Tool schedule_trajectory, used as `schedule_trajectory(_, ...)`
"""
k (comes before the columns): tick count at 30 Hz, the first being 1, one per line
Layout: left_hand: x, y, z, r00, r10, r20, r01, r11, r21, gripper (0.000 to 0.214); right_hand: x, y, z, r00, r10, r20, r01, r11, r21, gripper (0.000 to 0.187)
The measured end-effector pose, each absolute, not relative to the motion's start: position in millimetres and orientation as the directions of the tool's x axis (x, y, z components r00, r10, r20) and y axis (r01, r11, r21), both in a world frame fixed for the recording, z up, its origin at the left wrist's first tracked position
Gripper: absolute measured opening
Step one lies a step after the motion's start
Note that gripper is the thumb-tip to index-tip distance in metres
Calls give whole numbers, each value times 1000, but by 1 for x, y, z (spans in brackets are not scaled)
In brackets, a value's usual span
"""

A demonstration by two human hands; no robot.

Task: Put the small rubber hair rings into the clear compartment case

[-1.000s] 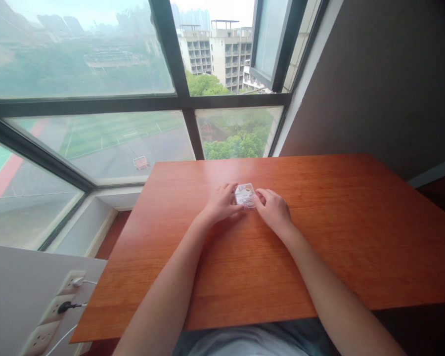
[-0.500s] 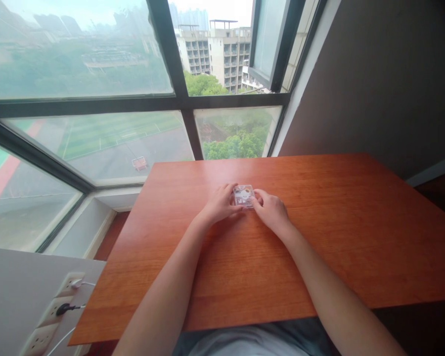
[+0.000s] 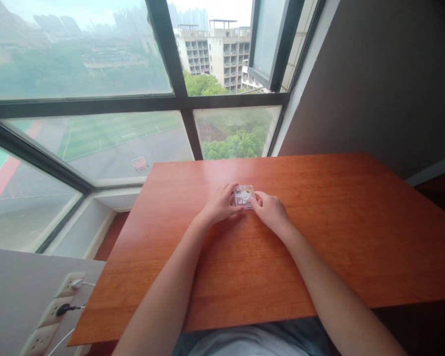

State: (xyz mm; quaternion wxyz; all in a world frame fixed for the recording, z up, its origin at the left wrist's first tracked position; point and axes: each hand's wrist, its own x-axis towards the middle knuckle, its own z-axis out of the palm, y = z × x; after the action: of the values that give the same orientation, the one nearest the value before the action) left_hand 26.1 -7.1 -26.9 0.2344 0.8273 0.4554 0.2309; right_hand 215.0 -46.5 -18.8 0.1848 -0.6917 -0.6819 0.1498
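Between my hands is a small, clear, square plastic case [image 3: 244,196] with white, dark and brownish shapes inside; what they are is too small to tell. My left hand [image 3: 222,202] grips its left side, thumb at the near edge and fingers at the far edge. On the right side, my right hand [image 3: 270,207] pinches the case, with the thumb on its near right corner and curled fingers behind. The case is at or just above the tabletop; I cannot tell which.
The reddish-brown wooden table [image 3: 252,277] reaches to the window [image 3: 237,133]. A grey wall [image 3: 359,89] stands at the right. Low on the left, wall sockets [image 3: 55,311] hold a white plug and a black plug [image 3: 64,309] with cables.
The case has shifted very slightly to the right, and the shapes inside look a little different. Both hands keep their hold in nearly the same place.
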Motion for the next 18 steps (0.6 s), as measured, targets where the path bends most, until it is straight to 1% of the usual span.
schedule_trajectory(8, 26, -7, -28, 468, 866, 176, 657, -474, 586, 75, 215, -48, -20, 46, 994, 96, 875, 6, -484, 26)
schedule_trajectory(15, 28, -8, -26, 470, 865, 178, 669, -480, 567, 74, 214, -49, -21, 50, 991, 123, 844, 24, -536, 34)
schedule_trajectory(18, 28, -8, -26, 468, 866, 178, 668, -478, 570, 73, 216, -48, -23, 3, 982, 190, 837, 101, -538, 37)
